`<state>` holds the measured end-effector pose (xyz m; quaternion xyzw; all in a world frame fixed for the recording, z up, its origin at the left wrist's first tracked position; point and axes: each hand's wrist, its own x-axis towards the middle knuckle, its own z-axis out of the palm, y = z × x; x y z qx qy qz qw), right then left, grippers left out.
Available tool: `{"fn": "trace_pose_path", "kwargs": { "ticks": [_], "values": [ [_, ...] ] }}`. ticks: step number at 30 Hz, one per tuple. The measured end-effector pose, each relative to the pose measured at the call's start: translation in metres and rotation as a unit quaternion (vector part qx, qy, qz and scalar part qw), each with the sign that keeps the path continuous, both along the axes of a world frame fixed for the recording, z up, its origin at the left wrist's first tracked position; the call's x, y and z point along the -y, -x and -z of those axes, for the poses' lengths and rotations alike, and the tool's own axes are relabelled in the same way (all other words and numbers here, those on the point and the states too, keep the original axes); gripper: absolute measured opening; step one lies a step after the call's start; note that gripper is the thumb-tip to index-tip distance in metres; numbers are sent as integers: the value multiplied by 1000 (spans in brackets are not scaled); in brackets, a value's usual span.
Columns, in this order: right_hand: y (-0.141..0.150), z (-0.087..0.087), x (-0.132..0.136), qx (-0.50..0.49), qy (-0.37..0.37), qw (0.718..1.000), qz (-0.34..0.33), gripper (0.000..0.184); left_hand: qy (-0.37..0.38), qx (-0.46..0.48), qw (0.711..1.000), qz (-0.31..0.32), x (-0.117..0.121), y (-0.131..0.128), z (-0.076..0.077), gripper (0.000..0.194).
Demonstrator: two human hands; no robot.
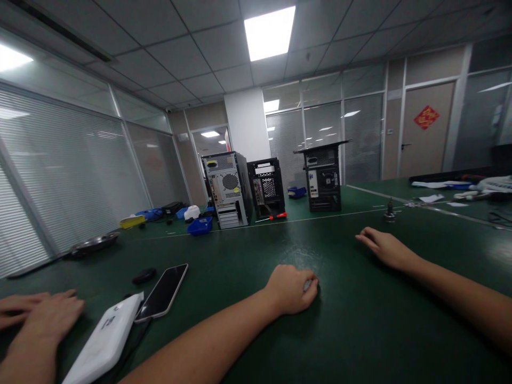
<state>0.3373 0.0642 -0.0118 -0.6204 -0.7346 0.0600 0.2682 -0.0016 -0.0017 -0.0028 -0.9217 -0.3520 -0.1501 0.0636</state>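
Loosely, right hand curls; left hand grips grey object.

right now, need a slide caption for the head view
Left hand curled around a small grey object, right hand apart, three computer cases standing beyond on a green table.
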Motion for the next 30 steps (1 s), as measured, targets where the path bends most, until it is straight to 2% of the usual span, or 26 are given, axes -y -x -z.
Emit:
{"fn": "trace_pose_path", "kwargs": {
  "ticks": [3, 7, 15, 20, 25, 30],
  "values": [
    [-15, 6, -8, -27, 37, 998, 42, 46, 1, -3, 1000, 0, 1, 0, -1, 31],
    [-21, 12, -18, -53, 69, 993, 76, 46, 8, -5, 1000, 3, 1, 0, -2, 32],
    [-28, 15, -26, -96, 85, 983, 131, 39, 4, -15, 1000, -4, -1, 0, 1, 31],
    [-28, 9, -24, -103, 46, 983, 146, 47, -3, -13, 1000, -4, -2, 0, 3, 30],
    [-37, -7, -17, -76, -49, 982, 164, 56, -5, -11, 1000, -3, 0, 0, 1, 30],
    [-55, -18, -5, 4, -121, 986, 116, 53, -8, -18, 1000, -7, 1, 0, 0, 31]
  ]
}}
